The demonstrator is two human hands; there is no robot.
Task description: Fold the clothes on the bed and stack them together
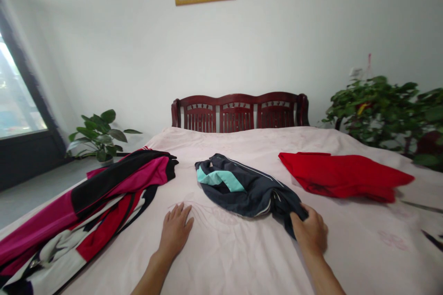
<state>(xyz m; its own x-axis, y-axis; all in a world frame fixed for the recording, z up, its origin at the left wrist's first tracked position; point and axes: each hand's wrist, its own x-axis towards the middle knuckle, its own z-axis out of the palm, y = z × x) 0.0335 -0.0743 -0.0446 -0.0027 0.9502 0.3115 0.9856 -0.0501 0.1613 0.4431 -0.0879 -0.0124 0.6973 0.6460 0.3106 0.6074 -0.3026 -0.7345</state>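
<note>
A dark navy garment (252,182) with a turquoise panel and thin white piping lies bunched in the middle of the bed. My right hand (309,228) is closed on its near right end, thumb on top and fingers around the cloth. To the left of the garment, my left hand (177,227) rests flat on the pink bedsheet (221,258), fingers spread, holding nothing. Whether the garment is a jacket or trousers I cannot tell.
A pile of magenta, black, red and white clothes (100,198) lies along the left side. Folded red cloth (346,175) is on the right. Behind stands a dark wooden headboard (238,113). Potted plants (100,136) flank the bed; dark thin objects (431,239) sit at the right edge.
</note>
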